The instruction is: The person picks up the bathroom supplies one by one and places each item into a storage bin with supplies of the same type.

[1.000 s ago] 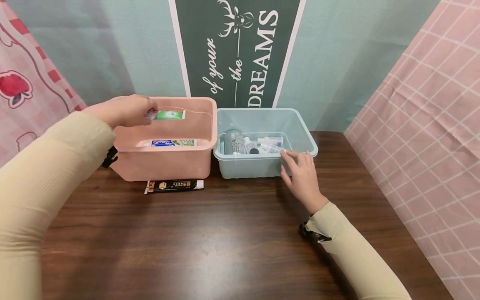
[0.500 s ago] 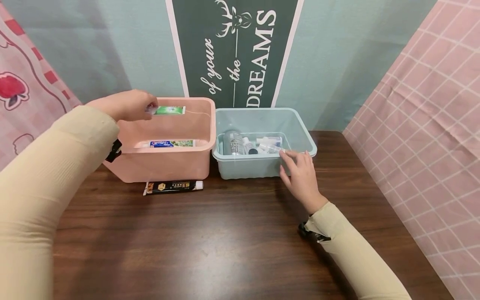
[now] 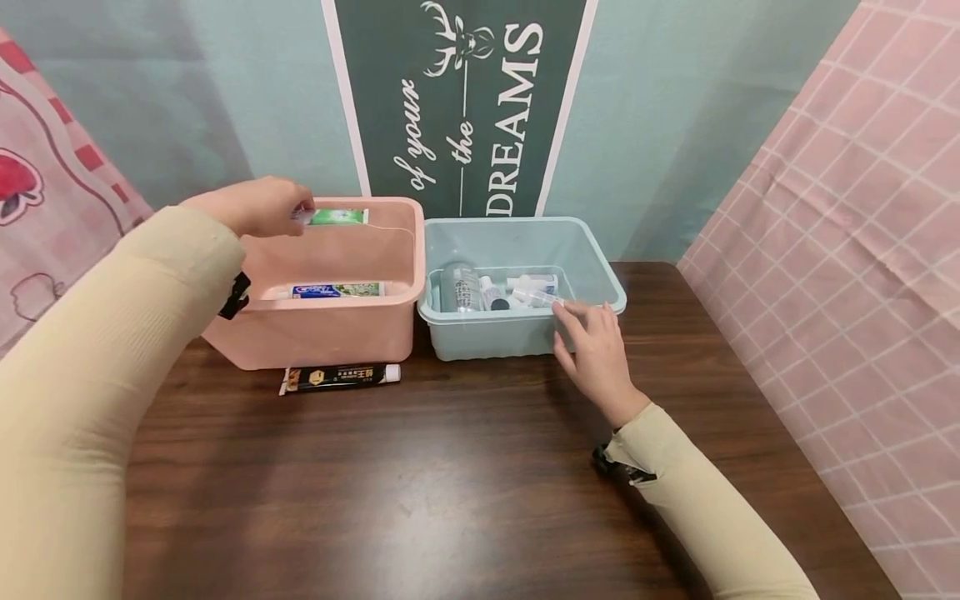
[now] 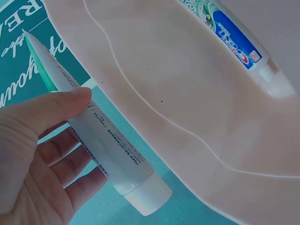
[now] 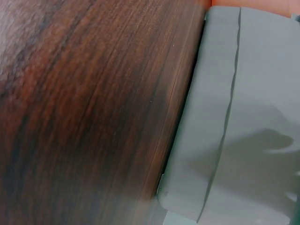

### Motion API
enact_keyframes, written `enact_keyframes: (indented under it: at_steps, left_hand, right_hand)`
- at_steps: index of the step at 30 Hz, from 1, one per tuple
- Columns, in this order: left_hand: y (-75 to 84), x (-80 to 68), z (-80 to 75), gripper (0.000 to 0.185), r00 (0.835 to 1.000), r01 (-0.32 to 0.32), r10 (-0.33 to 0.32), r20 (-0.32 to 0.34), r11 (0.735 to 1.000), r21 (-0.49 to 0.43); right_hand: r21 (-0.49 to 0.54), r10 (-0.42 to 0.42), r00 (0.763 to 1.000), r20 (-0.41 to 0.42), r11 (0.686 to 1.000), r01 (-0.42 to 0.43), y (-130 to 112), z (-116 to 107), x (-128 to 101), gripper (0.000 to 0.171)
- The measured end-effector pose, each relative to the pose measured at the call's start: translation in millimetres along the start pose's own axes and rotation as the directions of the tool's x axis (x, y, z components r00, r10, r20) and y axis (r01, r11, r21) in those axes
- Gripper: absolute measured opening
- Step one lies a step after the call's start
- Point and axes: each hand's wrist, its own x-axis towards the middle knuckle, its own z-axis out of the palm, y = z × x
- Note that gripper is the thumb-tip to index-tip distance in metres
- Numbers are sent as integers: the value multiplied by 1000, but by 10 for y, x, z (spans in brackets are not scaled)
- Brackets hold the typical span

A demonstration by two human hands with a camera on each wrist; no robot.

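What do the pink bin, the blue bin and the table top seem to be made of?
Pink bin: probably moulded plastic, smooth and opaque, with a soft sheen on its walls. Blue bin: likely plastic too, slightly translucent, with a rolled rim. Table: dark wood grain under a glossy finish; solid wood or laminate cannot be told.
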Motion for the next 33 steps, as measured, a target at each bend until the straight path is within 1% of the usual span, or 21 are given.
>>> enact_keyframes:
  at_steps: [3,8,10,15,17,21,24,29,33]
  left_hand:
    - [-22,22,-15,33,1000,0,0,0,1000,2]
    - [-65,62,-43,33,999,-42,43,-15,998,43]
    - [-75,72,-49,33,999,-44,45,-19,998,49]
    - [-76,101,-45,34,1000,-5,5,-8,1000,15]
    - [-79,113,-37,33,1000,-1,1,-10,1000,9]
    - [-99,144,0,34,1000,26,-26,-14,1000,-17]
    - [-113,170,35,36,998,59,-60,-7,997,-51]
    - [-111,218,57,37,998,64,-64,-6,996,-57]
    - [-109,255,60,37,998,57,-58,-18,998,-42]
  right_hand:
    - [-3,-3,1000,2,1000,3,-8,9,5,39]
    - [-12,-19,1000,-4,1000,18,11,31,-10,37]
    - [-11,-24,1000,-9,1000,24,18,34,-14,37]
    - [-9,-25,999,-20,1000,25,25,26,-24,37]
    - [-10,-23,1000,-20,1000,23,25,25,-26,37]
    - [-7,-23,1000,-19,1000,23,18,37,-27,38]
    - [-9,-24,1000,-15,1000,24,13,44,-27,38]
    - [-9,-14,1000,-16,1000,13,20,36,-37,38]
    - [-11,-9,1000,-17,1000,9,30,26,-43,38]
